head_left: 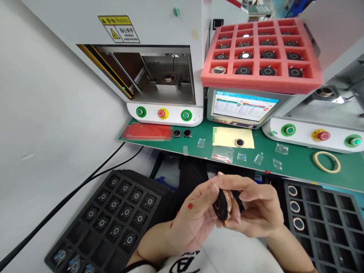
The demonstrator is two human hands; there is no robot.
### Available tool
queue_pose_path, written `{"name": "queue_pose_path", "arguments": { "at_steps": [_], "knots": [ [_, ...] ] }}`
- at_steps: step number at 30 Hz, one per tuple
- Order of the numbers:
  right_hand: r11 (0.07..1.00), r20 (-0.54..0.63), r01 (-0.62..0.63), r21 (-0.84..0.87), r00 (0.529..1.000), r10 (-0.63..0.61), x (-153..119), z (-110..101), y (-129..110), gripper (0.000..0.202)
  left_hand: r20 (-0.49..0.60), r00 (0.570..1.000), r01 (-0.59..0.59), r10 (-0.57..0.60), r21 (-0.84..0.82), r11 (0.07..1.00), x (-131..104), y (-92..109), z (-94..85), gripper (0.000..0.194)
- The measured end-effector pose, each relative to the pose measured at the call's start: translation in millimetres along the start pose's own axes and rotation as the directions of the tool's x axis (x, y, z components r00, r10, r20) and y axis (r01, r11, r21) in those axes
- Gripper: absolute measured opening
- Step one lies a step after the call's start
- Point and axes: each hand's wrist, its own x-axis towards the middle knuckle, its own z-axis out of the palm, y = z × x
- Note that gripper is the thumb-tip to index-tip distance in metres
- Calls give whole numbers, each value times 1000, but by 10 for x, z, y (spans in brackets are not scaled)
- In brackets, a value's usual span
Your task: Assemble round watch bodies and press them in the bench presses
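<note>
A round watch case (222, 206) with a black back and a gold-coloured side is held on edge between my two hands, close to my chest. My left hand (199, 212) grips it from the left, thumb on top, with small red sticker pieces on the skin. My right hand (253, 206) closes on its right side, its fingertips touching the case's upper and lower edges. A small orange bit shows at the lower end of the case. Part of the case is covered by my fingers.
On the green bench (193, 149) lie watch cases (182, 133), red sticker sheets (148, 132), a yellow paper (224, 136), plastic bags and a tape roll (327, 162). Black trays (113, 212) flank me. A pink foam tray (261, 81) sits above a monitor (241, 106), between two press machines (165, 113).
</note>
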Motion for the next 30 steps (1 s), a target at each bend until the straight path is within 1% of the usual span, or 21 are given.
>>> {"name": "queue_pose_path", "arguments": {
  "at_steps": [3, 5, 8, 10, 14, 17, 21, 26, 28, 30],
  "knots": [
    [1000, -33, -14, 28, 999, 15, -3, 23, -6, 51, -22, 999, -35, 36, 13, 999, -12, -11, 27, 39],
    [1000, -35, -8, 27, 999, 9, -5, 30, 4, 49, -5, 999, -48, 48, 5, 999, -20, -8, 39, 37],
    [998, 15, 52, 25, 999, -52, 2, 24, 23, 43, 42, 997, -56, 57, -27, 998, -33, 8, 35, 34],
    [995, 38, 98, 34, 994, -99, 7, 15, 25, 39, 54, 997, -61, 64, -55, 997, -41, 9, 23, 30],
    [994, 24, 107, 3, 994, -107, 12, 6, 17, 36, 81, 994, -60, 71, -131, 990, -40, -26, 7, 22],
    [991, 23, 135, 20, 990, -136, 24, 15, 34, 36, 90, 994, -52, 68, -162, 985, -28, -42, 8, 23],
    [987, 27, 146, 59, 989, -148, 57, 35, 86, 35, 46, 999, -13, 22, -185, 983, -31, 0, 4, 27],
    [993, 22, 122, -8, 992, -122, 65, 27, 139, 36, -11, 1000, 23, -26, -209, 978, -30, 19, -35, 29],
    [993, -8, 106, -44, 994, -107, 33, 43, 168, 38, -36, 999, 13, -21, -206, 978, 15, -16, -66, 30],
    [996, -81, 68, -65, 994, -73, -8, 65, 226, 41, -73, 997, -12, -3, -203, 979, 115, -59, -120, 30]
  ]
}}
